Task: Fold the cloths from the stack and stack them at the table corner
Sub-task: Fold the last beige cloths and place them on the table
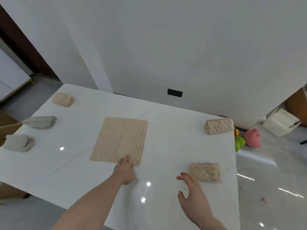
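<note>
A beige textured cloth (120,140) lies spread flat in the middle of the white table (174,146). My left hand (125,170) rests on its near right corner with fingers laid on the fabric. My right hand (192,195) hovers open above the table, fingers spread, just left of a folded beige cloth (205,172) near the right edge. Another folded beige cloth (218,126) sits at the far right corner. A stack of grey cloths (40,122) lies at the left edge.
A folded beige cloth (64,99) sits at the far left corner and a folded grey cloth (19,142) lies at the near left. Beyond the table's right edge, a pink plush toy (253,137), a green toy (239,142) and a white box (280,124) sit on the floor.
</note>
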